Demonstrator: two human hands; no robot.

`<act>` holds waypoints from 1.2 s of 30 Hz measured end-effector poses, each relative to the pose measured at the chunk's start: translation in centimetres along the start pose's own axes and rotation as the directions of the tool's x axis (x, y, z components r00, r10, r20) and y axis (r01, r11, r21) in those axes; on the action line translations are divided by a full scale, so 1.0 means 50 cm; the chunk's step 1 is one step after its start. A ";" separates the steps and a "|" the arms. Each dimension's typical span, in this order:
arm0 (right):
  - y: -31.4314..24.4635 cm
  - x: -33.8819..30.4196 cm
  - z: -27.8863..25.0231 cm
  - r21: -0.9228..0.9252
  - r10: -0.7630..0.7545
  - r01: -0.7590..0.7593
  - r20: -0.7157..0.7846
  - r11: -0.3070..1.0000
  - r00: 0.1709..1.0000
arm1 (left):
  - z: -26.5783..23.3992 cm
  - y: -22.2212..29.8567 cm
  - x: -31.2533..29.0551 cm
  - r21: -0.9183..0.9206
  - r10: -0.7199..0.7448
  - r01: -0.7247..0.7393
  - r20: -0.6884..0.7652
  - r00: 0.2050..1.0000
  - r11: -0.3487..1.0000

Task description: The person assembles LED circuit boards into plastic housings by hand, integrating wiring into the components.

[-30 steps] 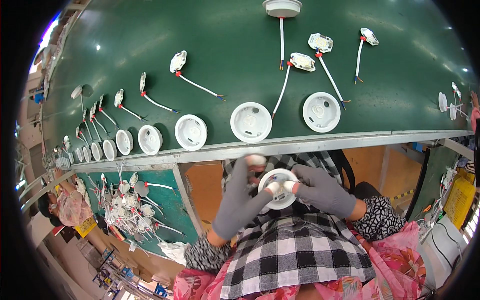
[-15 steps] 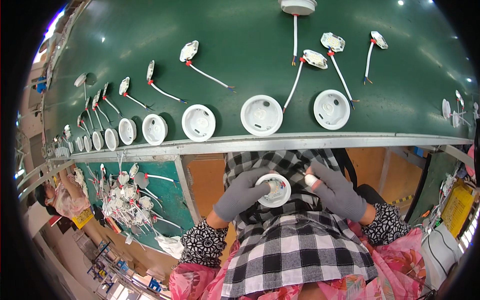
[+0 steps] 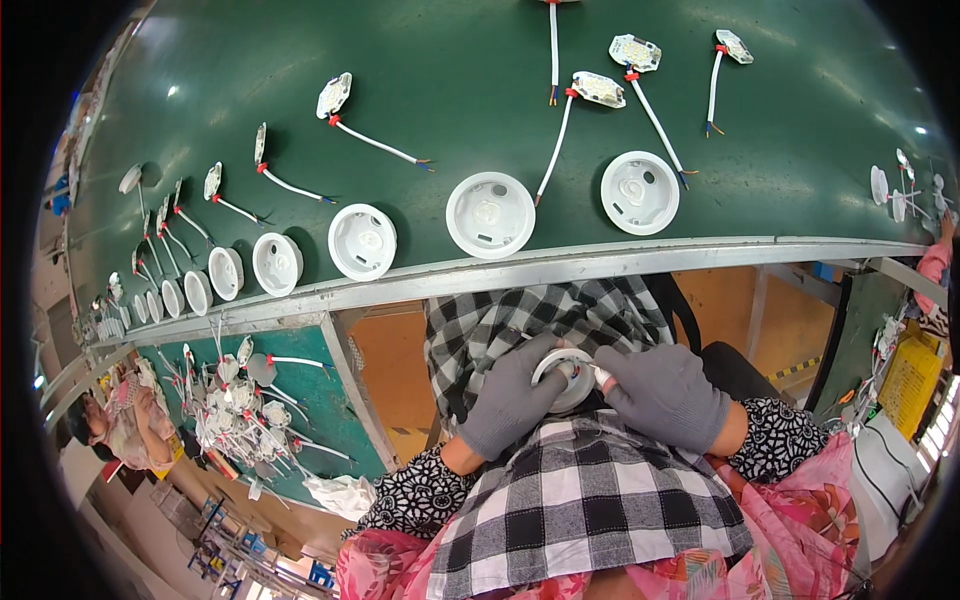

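Observation:
In front of my checked apron, my gloved left hand (image 3: pixel 515 398) is closed around a round white lamp housing (image 3: pixel 570 408), its thumb pressed inside the cup. A light board with a bit of red shows in the cup, mostly covered by the thumb. My gloved right hand (image 3: pixel 668 392) is at the housing's right rim, fingers curled in. White wrapping covers one of its fingertips. Whether those fingers pinch the rim or something behind it is hidden. Beyond my hands, empty white housings (image 3: pixel 491 215) line the near edge of the green table (image 3: pixel 420 110).
Light boards with white cables (image 3: pixel 600 90) lie behind the housings. Left of me, a lower green surface (image 3: pixel 340 400) bears a heap of wired boards (image 3: pixel 240 405). A metal rail (image 3: pixel 560 262) edges the table. Another person (image 3: pixel 135 420) sits at far left; a yellow bin (image 3: pixel 908 408) stands right.
My right hand has moved left to the rim of the lamp housing, from a spot apart from it. My left hand has shifted slightly right. The table's things now appear farther left and up.

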State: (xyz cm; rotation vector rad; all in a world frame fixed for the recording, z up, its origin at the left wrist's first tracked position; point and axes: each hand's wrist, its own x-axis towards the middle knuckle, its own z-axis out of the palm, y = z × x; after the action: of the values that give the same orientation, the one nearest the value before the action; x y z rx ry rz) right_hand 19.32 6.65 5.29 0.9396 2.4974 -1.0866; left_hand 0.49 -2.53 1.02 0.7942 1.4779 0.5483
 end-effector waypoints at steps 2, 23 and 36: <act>-0.002 -0.002 0.003 -0.017 0.001 -0.001 -0.026 1.000 1.000 | 0.003 -0.004 0.001 0.023 0.006 -0.006 0.002 1.000 1.000; 0.012 0.018 0.029 0.035 -0.089 0.094 -0.107 0.995 0.990 | 0.050 -0.022 0.001 0.173 0.111 -0.070 -0.243 0.964 0.982; 0.002 0.028 0.026 -0.082 -0.082 0.076 -0.071 0.994 0.994 | 0.052 -0.026 0.005 0.172 0.122 -0.082 -0.238 0.964 0.982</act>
State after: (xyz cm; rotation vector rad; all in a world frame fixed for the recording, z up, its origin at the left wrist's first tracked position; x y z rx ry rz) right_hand 18.29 6.42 3.69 0.8816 2.6372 -0.9845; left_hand 2.89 -3.54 -0.32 0.9591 1.7342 0.6292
